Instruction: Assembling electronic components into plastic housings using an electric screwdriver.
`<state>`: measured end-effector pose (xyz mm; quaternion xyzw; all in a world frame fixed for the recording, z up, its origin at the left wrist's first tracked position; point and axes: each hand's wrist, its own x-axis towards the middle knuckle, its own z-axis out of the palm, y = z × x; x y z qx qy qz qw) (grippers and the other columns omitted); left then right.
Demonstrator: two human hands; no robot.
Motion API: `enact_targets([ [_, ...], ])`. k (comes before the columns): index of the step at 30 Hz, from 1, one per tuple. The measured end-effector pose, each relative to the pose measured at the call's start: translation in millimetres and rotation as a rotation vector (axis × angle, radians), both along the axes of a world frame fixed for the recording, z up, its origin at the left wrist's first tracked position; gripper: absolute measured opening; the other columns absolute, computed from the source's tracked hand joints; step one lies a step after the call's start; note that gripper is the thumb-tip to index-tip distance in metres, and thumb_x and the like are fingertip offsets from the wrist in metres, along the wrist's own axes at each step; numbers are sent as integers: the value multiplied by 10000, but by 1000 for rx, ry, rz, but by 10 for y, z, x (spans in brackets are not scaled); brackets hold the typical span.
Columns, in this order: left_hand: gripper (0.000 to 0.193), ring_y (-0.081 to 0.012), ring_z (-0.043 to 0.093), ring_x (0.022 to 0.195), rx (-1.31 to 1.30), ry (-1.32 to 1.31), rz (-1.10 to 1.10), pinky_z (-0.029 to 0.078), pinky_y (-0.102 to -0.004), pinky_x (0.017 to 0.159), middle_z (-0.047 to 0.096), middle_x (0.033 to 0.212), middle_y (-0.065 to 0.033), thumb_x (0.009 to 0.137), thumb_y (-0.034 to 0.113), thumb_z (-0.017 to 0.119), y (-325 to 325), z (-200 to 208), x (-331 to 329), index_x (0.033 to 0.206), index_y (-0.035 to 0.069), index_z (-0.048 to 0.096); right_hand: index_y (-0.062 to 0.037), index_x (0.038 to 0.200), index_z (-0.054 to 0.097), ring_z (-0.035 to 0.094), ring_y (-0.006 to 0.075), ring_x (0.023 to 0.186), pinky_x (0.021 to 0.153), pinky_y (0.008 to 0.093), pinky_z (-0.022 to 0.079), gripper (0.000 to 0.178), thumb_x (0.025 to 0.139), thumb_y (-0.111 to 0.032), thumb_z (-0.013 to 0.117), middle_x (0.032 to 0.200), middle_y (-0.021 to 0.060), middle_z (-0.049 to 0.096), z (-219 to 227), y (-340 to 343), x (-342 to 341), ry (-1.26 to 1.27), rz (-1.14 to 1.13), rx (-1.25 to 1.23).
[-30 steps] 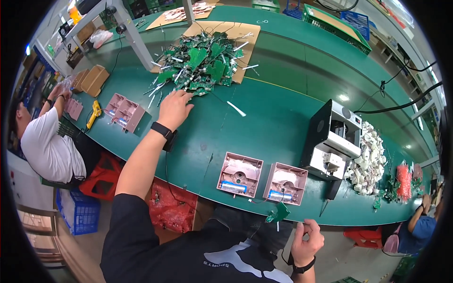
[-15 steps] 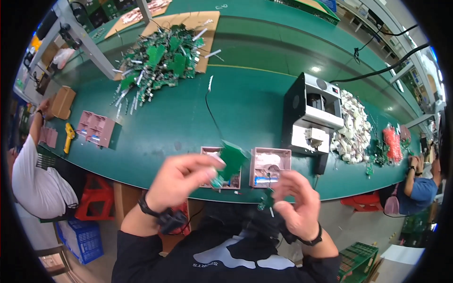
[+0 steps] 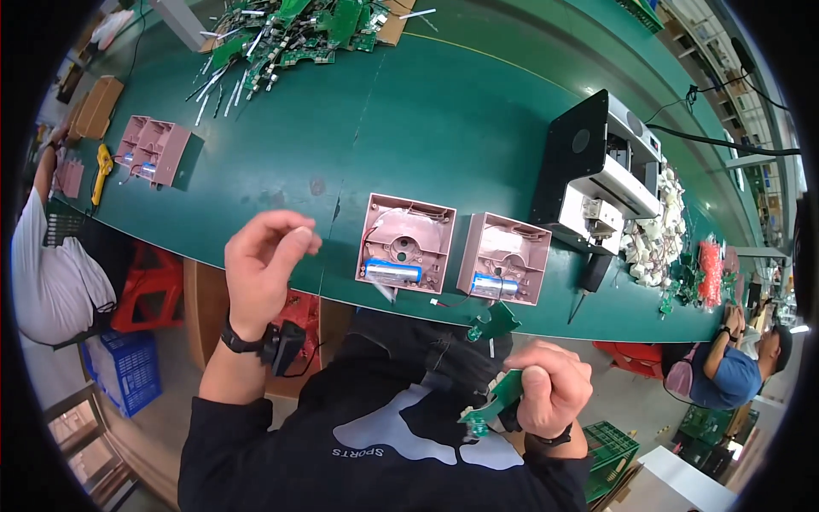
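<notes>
My right hand [image 3: 553, 391] pinches a green circuit board [image 3: 507, 394] by its edge, low over my lap in front of the table. My left hand [image 3: 263, 266] is raised left of the boxes, its fingers curled toward the thumb with nothing visible between them. Two pink plastic housings lie open side by side: the left housing [image 3: 448, 243] and the right housing [image 3: 544, 256]. Each contains a blue cylindrical battery, the left battery [image 3: 392, 272] and the right battery [image 3: 495, 286]. A second green board [image 3: 496, 321] sits at the table edge below the right housing.
A black-and-white machine [image 3: 589, 171] stands right of the housings, with white parts [image 3: 655, 243] piled beyond it. Circuit boards [image 3: 299, 34] are heaped at the far left. Another pink housing [image 3: 153, 149] and a yellow tool [image 3: 102, 171] lie near a co-worker at left; another person sits at right.
My left hand has moved left, off the green board it had over the left housing. My right hand has lowered and now holds a green board. The view has shifted, showing both housings uncovered.
</notes>
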<state>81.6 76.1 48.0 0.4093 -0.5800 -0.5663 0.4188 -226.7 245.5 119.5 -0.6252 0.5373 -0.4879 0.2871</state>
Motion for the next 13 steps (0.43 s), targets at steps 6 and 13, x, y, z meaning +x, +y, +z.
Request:
enact_targets([
  [6, 1119, -361, 566, 1351, -468, -582, -316, 454, -441, 1123, 569, 1469, -216, 633, 223, 975, -160, -27, -284, 1567, 16, 394, 58, 914, 704, 662, 205, 541, 532, 298, 523, 162, 948, -75, 618, 671, 124, 695, 19, 159, 42, 18, -124, 5],
  [13, 1254, -395, 371, 1521, -371, -506, -464, 314, -476, 1250, 408, 1613, -214, 677, 334, 973, -289, -181, -472, 1643, 38, 231, -5, 906, 702, 647, 195, 505, 529, 288, 515, 450, 1036, -432, 652, 601, 112, 669, 168, 245, 90, -93, -187, -2],
])
